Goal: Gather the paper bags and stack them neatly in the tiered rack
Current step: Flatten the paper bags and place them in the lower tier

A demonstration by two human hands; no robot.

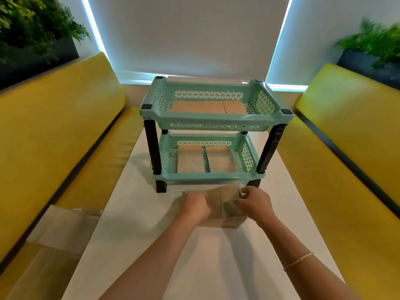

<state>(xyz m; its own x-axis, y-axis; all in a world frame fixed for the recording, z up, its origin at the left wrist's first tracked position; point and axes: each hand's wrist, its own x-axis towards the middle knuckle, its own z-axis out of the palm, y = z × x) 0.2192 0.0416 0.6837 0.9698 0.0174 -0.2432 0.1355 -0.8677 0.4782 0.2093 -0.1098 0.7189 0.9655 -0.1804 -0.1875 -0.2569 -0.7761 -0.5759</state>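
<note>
A: Where's the bag rn?

B: Brown paper bag (218,204) lies flat on the white table (151,245), near the middle, just in front of the mint two-tier rack (207,126). Both hands on it. Left hand (194,205) has fingers curled over the bag's left part; right hand (255,202) pinches its right far corner w/ fingertips.

A: Why both hands?

B: Prob to keep it flat and square. It's thin and floppy, so one hand would let it sag or fold. Looks like they're about to lift it toward the rack, tho that's my guess.

A: Rack status?

B: Stands at the table's far end, open fronts facing the person, so bags slide straight in. Upper tray (268,98) has flattened bags (207,107) laid side by side; lower tray (249,152) has two more bags (205,159), a gap between them. Laid flat, so more can stack on top.

A: Any left over?

B: More brown paper (65,226) on the yellow bench (54,126) by the table's left edge. Blurry; can't tell how many.
</note>
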